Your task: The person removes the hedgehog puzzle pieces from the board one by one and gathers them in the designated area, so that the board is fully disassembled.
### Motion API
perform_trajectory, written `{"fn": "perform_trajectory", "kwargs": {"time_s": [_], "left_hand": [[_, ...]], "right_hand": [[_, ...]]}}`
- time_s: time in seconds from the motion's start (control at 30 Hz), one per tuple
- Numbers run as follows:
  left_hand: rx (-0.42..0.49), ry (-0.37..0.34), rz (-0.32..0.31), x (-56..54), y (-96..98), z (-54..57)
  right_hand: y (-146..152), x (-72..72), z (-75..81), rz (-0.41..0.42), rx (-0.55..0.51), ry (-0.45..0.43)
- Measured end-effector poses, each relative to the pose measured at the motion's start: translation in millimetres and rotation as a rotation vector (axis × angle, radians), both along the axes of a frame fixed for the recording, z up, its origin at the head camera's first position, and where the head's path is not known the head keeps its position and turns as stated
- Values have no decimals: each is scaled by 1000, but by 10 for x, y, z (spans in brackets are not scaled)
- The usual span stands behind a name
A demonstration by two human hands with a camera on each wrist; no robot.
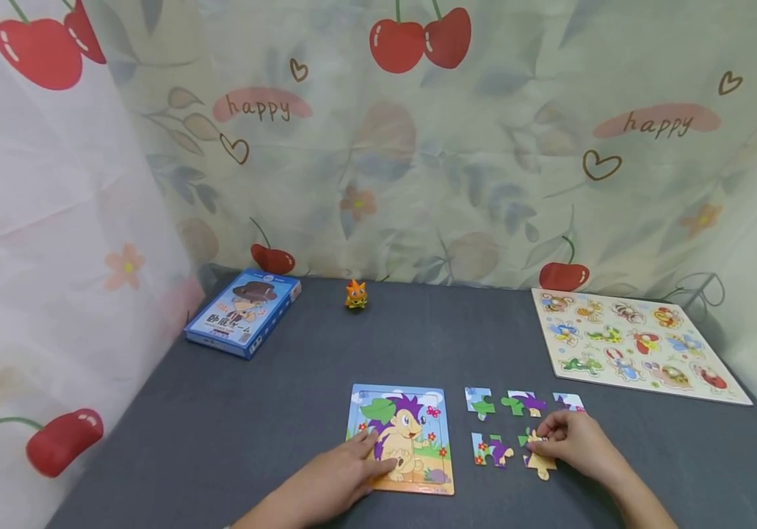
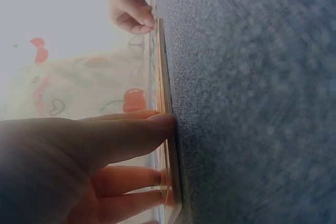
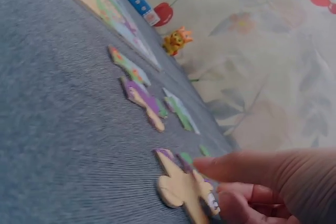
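A square hedgehog jigsaw board lies flat on the dark table. My left hand rests on its lower left part, fingers spread over the picture; in the left wrist view the thumb lies at the board's edge. To the right, my right hand pinches a mostly cream-yellow jigsaw piece between thumb and fingers. In the right wrist view this piece is close over the table, partly hidden by the fingertips. Several loose pieces lie near it, among them a purple one with red flowers.
Along the top of the loose group lie a blue-and-green piece and a purple-and-green piece. A wooden insect puzzle board is at right. A blue box and a small orange figurine stand toward the back, before a printed cloth.
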State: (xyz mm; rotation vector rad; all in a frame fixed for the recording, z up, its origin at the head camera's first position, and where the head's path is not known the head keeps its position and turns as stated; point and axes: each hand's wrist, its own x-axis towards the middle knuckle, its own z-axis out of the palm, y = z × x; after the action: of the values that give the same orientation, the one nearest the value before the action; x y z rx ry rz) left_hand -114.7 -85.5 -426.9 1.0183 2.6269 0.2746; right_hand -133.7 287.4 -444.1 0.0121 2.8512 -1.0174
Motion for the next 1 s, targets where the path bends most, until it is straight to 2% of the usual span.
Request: {"fn": "perform_trajectory", "kwargs": {"time_s": [0.1, 0.23, 0.33, 0.47, 0.5, 0.57, 0.7, 0.73, 0.87, 1.0], "left_hand": [[-6, 15, -15, -15, 14, 5], [-11, 77, -72, -38, 22, 18], [5, 172, -135, -49, 29, 18], [32, 282, -186, -57, 67, 12], [36, 278, -188, -60, 81, 15], [43, 216, -170, -61, 107, 19], [44, 52, -87, -78, 165, 24], [44, 28, -66, -82, 179, 24], [29, 34, -42, -94, 224, 16], [10, 85, -70, -92, 258, 14]], "right_hand": [[17, -14, 22, 22, -64, -7], [-32, -76, 80, 19, -156, -26], [-133, -149, 118, 47, -173, -21], [-293, -243, 132, 141, -204, -4], [-339, -268, 131, 165, -217, -3], [-445, -309, 120, 205, -249, -12], [-669, -377, 94, 256, -288, -29], [-722, -390, 87, 267, -293, -31], [-906, -443, 60, 321, -286, -22], [-1047, -488, 32, 416, -309, -36]]}}
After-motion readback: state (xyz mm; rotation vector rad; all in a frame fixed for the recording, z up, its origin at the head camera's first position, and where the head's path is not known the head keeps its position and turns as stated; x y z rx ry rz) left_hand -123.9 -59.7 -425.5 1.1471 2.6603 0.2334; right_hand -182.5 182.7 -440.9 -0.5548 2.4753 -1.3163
